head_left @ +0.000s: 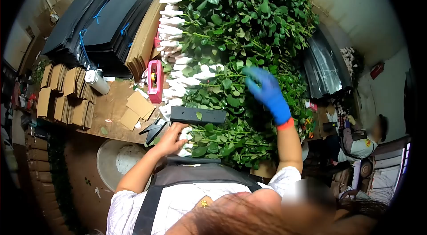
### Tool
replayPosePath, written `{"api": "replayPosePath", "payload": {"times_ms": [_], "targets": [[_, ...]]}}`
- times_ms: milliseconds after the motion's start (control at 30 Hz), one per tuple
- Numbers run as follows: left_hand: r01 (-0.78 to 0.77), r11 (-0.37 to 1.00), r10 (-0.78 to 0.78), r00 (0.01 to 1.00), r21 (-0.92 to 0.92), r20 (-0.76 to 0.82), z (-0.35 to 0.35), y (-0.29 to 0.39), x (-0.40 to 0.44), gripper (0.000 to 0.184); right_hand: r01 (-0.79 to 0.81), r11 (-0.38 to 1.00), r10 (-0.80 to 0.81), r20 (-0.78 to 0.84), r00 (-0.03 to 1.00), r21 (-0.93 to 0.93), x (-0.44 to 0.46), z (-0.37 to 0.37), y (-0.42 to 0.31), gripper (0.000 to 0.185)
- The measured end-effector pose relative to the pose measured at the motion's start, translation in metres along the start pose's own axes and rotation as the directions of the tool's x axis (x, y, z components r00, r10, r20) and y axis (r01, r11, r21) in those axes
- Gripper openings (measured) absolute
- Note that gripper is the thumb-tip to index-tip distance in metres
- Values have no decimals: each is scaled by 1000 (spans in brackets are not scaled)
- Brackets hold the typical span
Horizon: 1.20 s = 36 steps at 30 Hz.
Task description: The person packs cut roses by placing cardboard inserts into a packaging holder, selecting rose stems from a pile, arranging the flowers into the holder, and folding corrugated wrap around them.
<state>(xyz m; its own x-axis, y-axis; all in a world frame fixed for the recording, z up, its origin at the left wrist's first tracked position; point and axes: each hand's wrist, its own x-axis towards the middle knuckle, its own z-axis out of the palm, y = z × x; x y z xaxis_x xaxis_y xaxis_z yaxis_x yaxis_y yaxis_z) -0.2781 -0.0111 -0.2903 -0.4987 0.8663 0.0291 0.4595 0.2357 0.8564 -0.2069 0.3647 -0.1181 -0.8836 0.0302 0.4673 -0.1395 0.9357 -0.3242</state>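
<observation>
Bare-skinned, my left hand (170, 140) has its fingers curled round the left end of a small row of white-wrapped flower heads (185, 148) near the front edge. My right hand (265, 88), in a blue glove with an orange cuff, hovers over the leafy stems (227, 97) with its fingers stretched out and slightly blurred. One white-wrapped flower (205, 73) lies on top of the others, its stem running toward the gloved fingertips; contact is unclear. Between the small row and the large pile sits a black block (198, 115) with a leaf on it.
Left on the table (116, 124) are black sheet stacks (115, 17), folded cardboard (75, 88), a white cup (96, 82), a pink tape dispenser (155, 82) and a black tool (154, 131). A white bucket (118, 161) stands below. Another person (362, 146) is at the right.
</observation>
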Motion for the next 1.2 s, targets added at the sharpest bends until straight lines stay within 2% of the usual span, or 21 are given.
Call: {"api": "replayPosePath", "payload": {"times_ms": [33, 100, 167, 233, 300, 333, 433, 467, 567, 600, 633, 667, 733, 767, 833, 900, 1067, 1200], "targets": [[7, 1000, -7, 1000, 5, -14, 2, -1, -1, 58, 75, 996, -79, -93, 993, -45, 33, 4, 11, 29], [46, 998, -46, 999, -50, -12, 5, -6, -2, 58, 165, 956, -208, -166, 964, -242, 100, 15, 46, 28], [15, 1000, -14, 1000, 18, -26, 6, -11, -2, 55, 135, 858, -286, -243, 927, -496, 164, 22, 71, 28], [1, 1000, -2, 999, -22, -50, 7, -11, -4, 54, -93, 744, -128, -278, 952, -662, 213, 29, 92, 26], [36, 999, -36, 999, 6, -9, 7, -11, -4, 55, -229, 512, -21, -279, 960, -828, 237, 46, 110, 28], [64, 998, -64, 998, -2, 12, 6, -10, -4, 56, -300, 513, 139, -267, 954, -804, 248, 56, 119, 28], [61, 998, -61, 998, 11, 5, 8, -13, -5, 55, -221, 552, 24, -250, 968, -804, 246, 60, 113, 28], [61, 998, -61, 998, -17, -2, 7, -13, -5, 55, -223, 605, 85, -216, 973, -764, 241, 52, 100, 28], [46, 996, -47, 999, -76, -10, 3, -8, -4, 55, -64, 746, 60, -29, 998, -663, 216, 30, 107, 27], [35, 998, -36, 999, -49, -16, 1, -5, -4, 55, -3, 744, -2, -7, 1000, -669, 202, 27, 105, 30], [21, 1000, -21, 1000, -19, -21, -1, -3, -3, 55, 66, 712, -156, -66, 986, -699, 184, 29, 103, 31], [27, 999, -27, 1000, -44, -3, -2, -3, -2, 56, 52, 726, -97, -28, 995, -685, 173, 27, 85, 31], [6, 1000, -6, 1000, -30, -19, 0, -5, -2, 57, 181, 711, -247, 0, 969, -679, 146, 33, 69, 30], [-6, 1000, 5, 1000, -27, -30, 1, -7, -2, 57, 159, 768, -175, 36, 984, -620, 133, 39, 63, 34], [-18, 1000, 17, 999, -17, -35, 1, -7, -1, 57, 238, 810, -207, 118, 971, -536, 116, 43, 54, 34], [-11, 1000, 11, 1000, -15, -19, 2, -9, -1, 58, 276, 759, -314, 40, 949, -589, 104, 50, 44, 33], [-20, 999, 19, 999, -25, -25, 4, -11, -1, 57, 278, 812, -309, 25, 951, -514, 88, 44, -16, 28], [-41, 999, 41, 998, 0, -50, 4, -10, -1, 57, 229, 808, -240, 51, 969, -543, 64, 37, -25, 29]]}}
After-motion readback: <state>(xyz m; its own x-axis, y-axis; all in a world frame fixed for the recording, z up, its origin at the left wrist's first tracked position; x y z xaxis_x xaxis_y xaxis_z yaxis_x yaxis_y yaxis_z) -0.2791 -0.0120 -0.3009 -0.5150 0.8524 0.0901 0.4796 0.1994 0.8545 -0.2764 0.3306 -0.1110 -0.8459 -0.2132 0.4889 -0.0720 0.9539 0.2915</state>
